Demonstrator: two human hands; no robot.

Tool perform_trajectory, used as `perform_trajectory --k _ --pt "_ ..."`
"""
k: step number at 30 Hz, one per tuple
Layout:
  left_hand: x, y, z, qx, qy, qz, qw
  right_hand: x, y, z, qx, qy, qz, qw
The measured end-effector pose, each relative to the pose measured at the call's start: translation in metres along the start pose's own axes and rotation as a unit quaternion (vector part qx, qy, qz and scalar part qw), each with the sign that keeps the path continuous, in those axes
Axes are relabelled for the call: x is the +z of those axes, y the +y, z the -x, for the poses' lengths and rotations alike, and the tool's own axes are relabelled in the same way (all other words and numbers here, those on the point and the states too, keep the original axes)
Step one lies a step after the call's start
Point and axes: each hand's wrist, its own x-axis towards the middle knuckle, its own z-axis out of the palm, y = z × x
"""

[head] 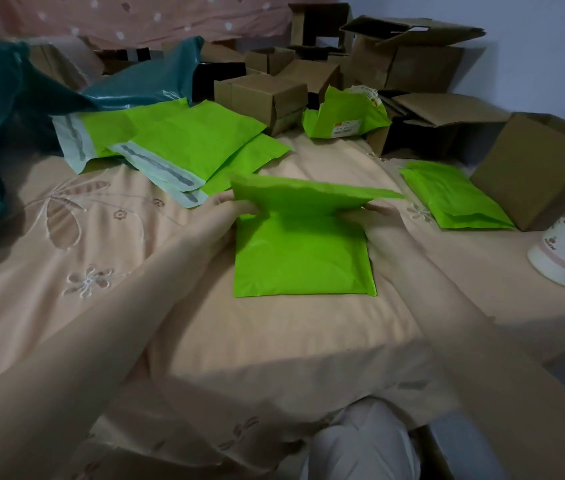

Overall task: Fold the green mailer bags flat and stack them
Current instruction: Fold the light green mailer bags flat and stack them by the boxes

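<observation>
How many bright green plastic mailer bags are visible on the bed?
At least 6: one being folded in both hands, about three overlapping unfolded at the left, a folded stack at the right, one crumpled by the boxes. Layers may hide more.

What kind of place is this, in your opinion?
Probably a bedroom used for packing parcels at home. The person folds a green mailer bag on an embroidered bedspread; open cardboard boxes crowd the far side, and a patterned pink cloth lies behind.

A peach embroidered bedspread point(66, 306) carries bright green plastic mailer bags point(177, 140) at eleven o'clock and brown cardboard boxes point(260, 95) at twelve.
</observation>
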Motion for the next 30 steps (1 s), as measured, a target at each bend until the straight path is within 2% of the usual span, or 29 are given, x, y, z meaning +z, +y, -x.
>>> perform_trajectory --k 2,6,10,14,17,21,24,30 --pt "-0.003 -0.001 0.003 0.036 -0.007 0.013 0.999 0.000 0.002 -0.002 0.000 0.010 0.021 1.000" --pt "-0.005 0.003 0.010 0.103 -0.035 0.041 0.993 -0.005 0.000 -0.002 -0.060 -0.013 0.047 0.997" --pt "-0.012 0.011 0.007 0.154 0.017 -0.121 0.981 -0.009 -0.010 0.004 -0.102 -0.012 0.080 0.992" --pt "-0.022 0.012 0.012 0.170 -0.030 -0.169 0.971 -0.016 -0.020 0.014 -0.163 0.024 0.177 0.970" --pt "-0.024 0.012 0.018 0.209 -0.073 -0.234 0.947 -0.020 -0.027 0.020 -0.087 0.028 0.184 0.979" --pt "-0.026 0.013 0.025 0.160 -0.091 -0.261 0.948 -0.017 -0.033 0.030 0.001 -0.012 0.147 0.989" --pt "-0.024 0.010 0.032 0.144 -0.102 -0.264 0.948 -0.017 -0.028 0.035 -0.028 -0.012 0.152 0.988" --pt "-0.020 0.012 0.043 0.107 -0.074 -0.222 0.966 -0.014 -0.023 0.043 -0.036 -0.031 0.149 0.988"
